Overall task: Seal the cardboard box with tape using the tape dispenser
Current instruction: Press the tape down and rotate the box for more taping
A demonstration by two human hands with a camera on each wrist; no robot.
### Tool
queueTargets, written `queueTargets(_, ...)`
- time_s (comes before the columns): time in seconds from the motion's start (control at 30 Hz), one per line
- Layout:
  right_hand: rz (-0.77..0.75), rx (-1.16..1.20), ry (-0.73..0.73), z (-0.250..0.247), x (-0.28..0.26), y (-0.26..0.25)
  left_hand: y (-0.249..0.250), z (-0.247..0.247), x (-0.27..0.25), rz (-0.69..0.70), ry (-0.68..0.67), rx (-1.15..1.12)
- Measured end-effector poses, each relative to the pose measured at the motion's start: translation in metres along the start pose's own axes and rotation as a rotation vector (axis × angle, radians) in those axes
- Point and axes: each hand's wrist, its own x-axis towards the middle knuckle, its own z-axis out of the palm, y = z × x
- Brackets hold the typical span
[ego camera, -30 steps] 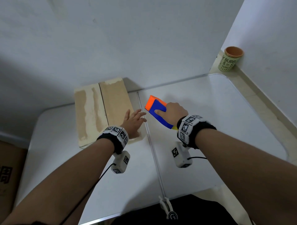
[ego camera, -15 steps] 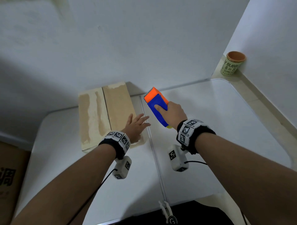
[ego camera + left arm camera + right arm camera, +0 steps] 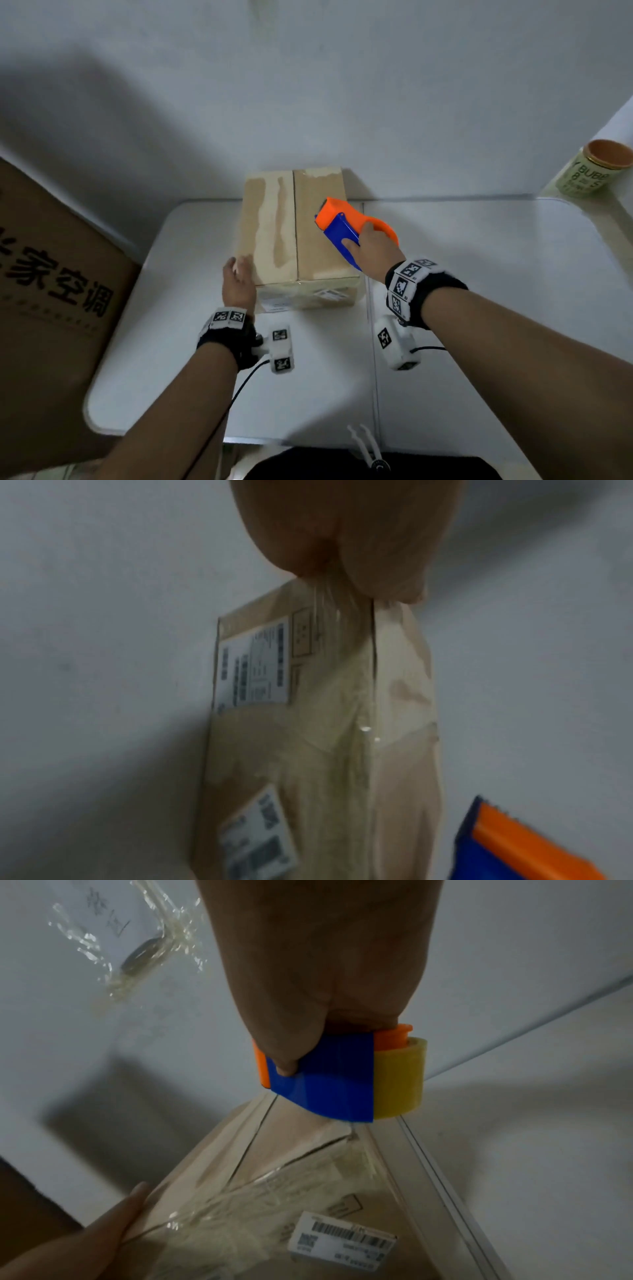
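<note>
A brown cardboard box [image 3: 308, 226] stands at the back of the white table [image 3: 479, 291], its two top flaps shut along a middle seam. My right hand [image 3: 368, 245] grips an orange and blue tape dispenser [image 3: 337, 222] just above the box's right flap. The right wrist view shows the dispenser [image 3: 325, 1080] with its yellow tape roll [image 3: 399, 1077] above the box [image 3: 274, 1183]. My left hand [image 3: 238, 277] rests with straight fingers [image 3: 116, 1223] against the box's near left corner. In the left wrist view the box [image 3: 308, 737] shows its labelled front under old clear tape.
A large brown carton [image 3: 51, 281] with printed characters stands left of the table. A green cup [image 3: 594, 171] sits on a ledge at the far right. The wall runs right behind the box, with crumpled clear tape [image 3: 137, 947] stuck on it.
My right hand has carried the dispenser left, from over the table to over the box's right flap. My left hand has slid off the box top to its near left corner.
</note>
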Motion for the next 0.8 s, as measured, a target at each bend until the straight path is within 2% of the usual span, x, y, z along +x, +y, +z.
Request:
queueTargets(0.07,-0.026,-0.071,-0.004,0.006,0.001,-0.004,0.003,0.005,-0.004,-0.057,0.060,-0.130)
queueTargets(0.17,-0.057,-0.173,-0.020,0.007,0.000,-0.009,0.008,0.008,-0.010,-0.085,0.074,-0.286)
queueTargets(0.33,-0.118,-0.271,-0.045,0.006,-0.003,-0.015,0.005,0.009,-0.007,-0.081,0.051,-0.347)
queueTargets(0.53,-0.235,-0.395,-0.277,-0.020,-0.009,-0.021,-0.005,-0.021,0.023,0.030,-0.201,-0.133)
queueTargets(0.6,-0.275,-0.401,-0.270,-0.030,-0.009,-0.027,0.000,-0.034,0.040,0.086,-0.286,0.036)
queueTargets(0.67,-0.292,-0.382,-0.199,-0.034,-0.006,-0.032,0.011,-0.042,0.055,0.120,-0.348,0.263)
queueTargets(0.73,-0.335,-0.393,-0.137,-0.029,0.001,-0.031,0.024,-0.042,0.065,0.171,-0.316,0.510)
queueTargets(0.8,-0.378,-0.448,-0.093,-0.021,0.010,-0.030,0.040,-0.035,0.060,0.279,-0.180,0.649)
